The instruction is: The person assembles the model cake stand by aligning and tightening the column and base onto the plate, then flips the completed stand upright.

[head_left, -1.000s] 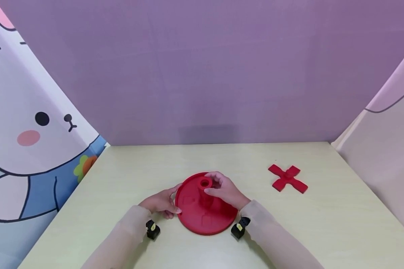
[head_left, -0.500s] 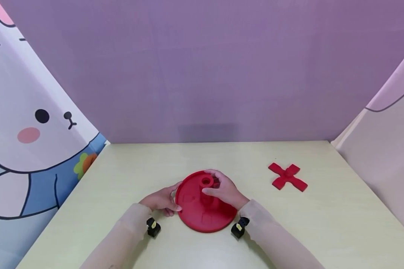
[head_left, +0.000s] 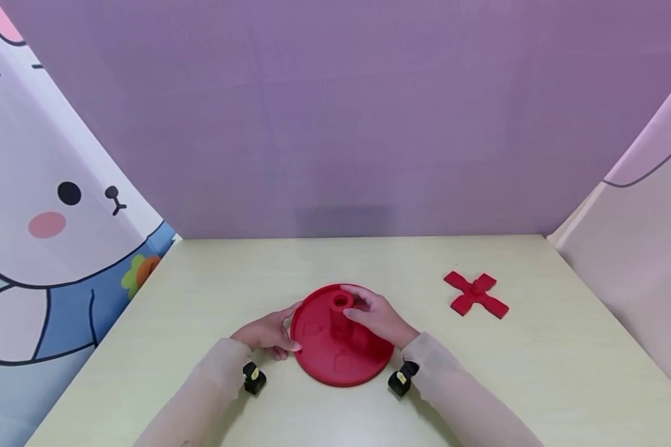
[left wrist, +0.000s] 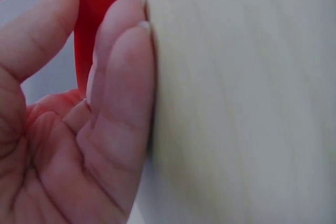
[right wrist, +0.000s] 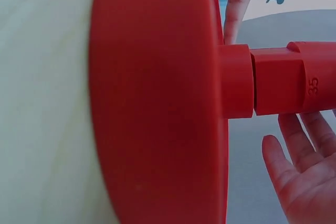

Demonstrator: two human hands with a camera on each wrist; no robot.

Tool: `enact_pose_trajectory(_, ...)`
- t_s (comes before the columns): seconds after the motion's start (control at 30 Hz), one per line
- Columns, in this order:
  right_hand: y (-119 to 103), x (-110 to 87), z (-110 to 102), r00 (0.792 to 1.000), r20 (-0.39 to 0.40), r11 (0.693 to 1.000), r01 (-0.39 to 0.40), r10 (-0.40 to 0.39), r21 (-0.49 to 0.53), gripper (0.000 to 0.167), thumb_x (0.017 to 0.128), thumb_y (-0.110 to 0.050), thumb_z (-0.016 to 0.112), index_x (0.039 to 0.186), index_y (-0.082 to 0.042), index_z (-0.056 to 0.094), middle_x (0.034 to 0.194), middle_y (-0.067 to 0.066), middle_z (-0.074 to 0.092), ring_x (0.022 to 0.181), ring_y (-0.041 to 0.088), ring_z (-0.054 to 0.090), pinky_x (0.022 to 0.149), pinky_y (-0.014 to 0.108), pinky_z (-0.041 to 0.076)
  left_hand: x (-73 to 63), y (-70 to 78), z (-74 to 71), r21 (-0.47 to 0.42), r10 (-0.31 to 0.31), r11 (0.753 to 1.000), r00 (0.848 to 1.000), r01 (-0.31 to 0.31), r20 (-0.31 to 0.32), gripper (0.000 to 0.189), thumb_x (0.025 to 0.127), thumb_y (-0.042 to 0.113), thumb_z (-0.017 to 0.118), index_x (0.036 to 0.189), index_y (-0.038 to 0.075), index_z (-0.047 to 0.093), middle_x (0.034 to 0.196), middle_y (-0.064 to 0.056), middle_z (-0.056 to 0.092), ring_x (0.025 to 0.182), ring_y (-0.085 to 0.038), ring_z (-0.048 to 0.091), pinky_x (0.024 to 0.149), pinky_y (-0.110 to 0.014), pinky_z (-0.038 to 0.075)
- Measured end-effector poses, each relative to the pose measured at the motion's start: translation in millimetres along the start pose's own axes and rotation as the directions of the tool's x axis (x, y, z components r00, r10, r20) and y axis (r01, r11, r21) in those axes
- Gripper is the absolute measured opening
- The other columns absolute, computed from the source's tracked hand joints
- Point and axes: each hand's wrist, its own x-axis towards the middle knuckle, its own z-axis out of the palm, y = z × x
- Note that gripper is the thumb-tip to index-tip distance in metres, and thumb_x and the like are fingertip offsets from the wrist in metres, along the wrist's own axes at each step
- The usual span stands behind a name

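Note:
A round, red, shallow dish-like base (head_left: 343,372) with a raised rim lies on the table, a hollow upright tube (head_left: 338,320) standing at its middle. My left hand (head_left: 264,332) holds the base's left rim, thumb at the near side and index finger farther along the edge; the other fingers rest low by the tabletop in the left wrist view. My right hand (head_left: 383,320) holds the tube near its top, thumb in front, fingers behind. The right wrist view shows a seam between the tube's lower collar (right wrist: 236,81) and an upper section marked 35 (right wrist: 281,81); the lower fingers are extended.
A flat red four-armed cross (head_left: 475,293) with a small central knob lies at the right of the pale table (head_left: 229,267). A purple cloth (head_left: 335,124) hangs behind, with a cartoon-printed panel (head_left: 89,248) to the left.
My right thumb has shifted slightly right and back along the tube, and that wrist has moved a little right. My left hand stays at the rim.

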Motion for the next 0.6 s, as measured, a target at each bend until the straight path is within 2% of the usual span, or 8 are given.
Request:
enact_pose_trajectory(0.23,0.9,2.1,-0.9,0.999,-0.034,1.000,-0.023,0.023,-0.008,0.048,0.087,-0.010,0.071,0.127,0.002,0.048,0.119,0.015,0.056,0.105,0.026,0.055,0.084,0.035,0.053,-1.0,0.7,0.1,-0.016,-0.005,1.000,1.000,0.005,0.014,0.092,0.082,0.006,0.074,0.154,0.017,0.018,0.063,-0.008,0.061,0.050,-0.014,0.052,0.054,-0.026,0.051)
enact_pose_trajectory(0.47,-2.0,3.0,-0.6,0.999,0.024,1.000,-0.021,0.021,-0.004,0.059,0.092,-0.009,0.063,0.143,0.001,0.037,0.130,0.018,0.051,0.116,0.032,0.052,0.086,0.038,0.053,-0.4,0.1,0.1,-0.025,-0.020,0.999,1.000,0.020,0.006,0.092,0.082,0.005,0.075,0.154,0.018,0.020,0.062,-0.008,0.061,0.050,-0.014,0.052,0.054,-0.025,0.050)
enact_pose_trajectory(0.6,-2.8,3.3,-1.3,0.998,0.054,1.000,-0.019,0.018,0.011,0.056,0.092,-0.008,0.062,0.143,0.002,0.039,0.130,0.019,0.052,0.116,0.033,0.054,0.087,0.041,0.053,0.5,-0.7,-0.2,-0.023,-0.014,1.000,1.000,0.015,0.014,0.092,0.082,0.006,0.075,0.154,0.017,0.019,0.063,-0.008,0.061,0.050,-0.014,0.052,0.054,-0.024,0.051)
